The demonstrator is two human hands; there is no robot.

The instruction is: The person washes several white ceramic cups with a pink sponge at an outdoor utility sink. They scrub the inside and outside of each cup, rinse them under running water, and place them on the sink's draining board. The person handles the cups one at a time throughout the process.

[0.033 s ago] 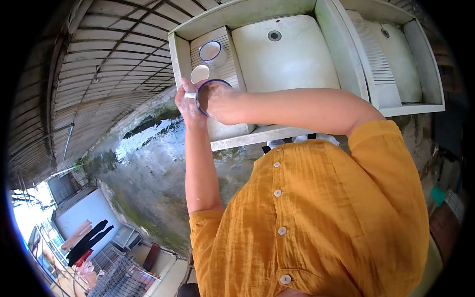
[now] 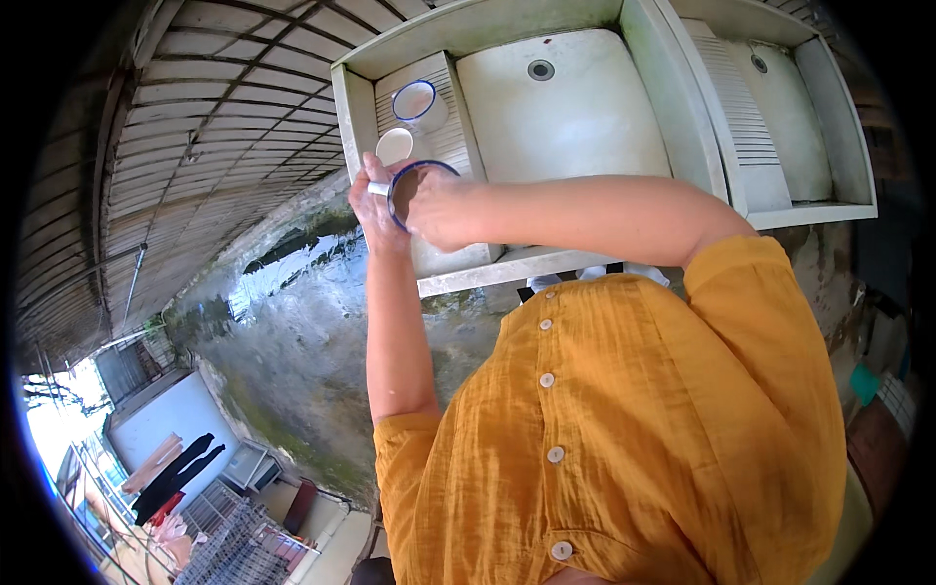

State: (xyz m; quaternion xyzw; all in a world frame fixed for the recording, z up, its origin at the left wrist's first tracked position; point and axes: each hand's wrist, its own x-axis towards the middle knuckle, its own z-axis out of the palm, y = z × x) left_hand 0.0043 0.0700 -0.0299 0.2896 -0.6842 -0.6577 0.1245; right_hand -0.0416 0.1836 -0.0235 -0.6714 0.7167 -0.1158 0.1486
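A white mug (image 2: pixel 406 187) with a dark blue rim is tipped so that its mouth faces me, over the near left part of the sink. My left hand (image 2: pixel 376 216) is closed around the mug on its handle side. Into the mug's mouth reaches my right hand (image 2: pixel 444 213), its fingers hidden inside; whether they hold anything cannot be seen. Just beyond the mug, a plain white cup (image 2: pixel 395 145) stands on the ribbed ledge. Behind that cup is another white mug (image 2: pixel 425 109) with a blue rim.
The pale stone sink (image 2: pixel 561 107) has a round drain (image 2: pixel 540 70) and a ribbed ledge along its left. A second sink (image 2: pixel 795 127) adjoins it on the right. Wet, mossy concrete floor (image 2: pixel 312 331) lies at left. Wire racks (image 2: pixel 224 536) stand at the lower left.
The mug and both hands have shifted very slightly to the right. The cup and the other mug on the ledge stay where they were.
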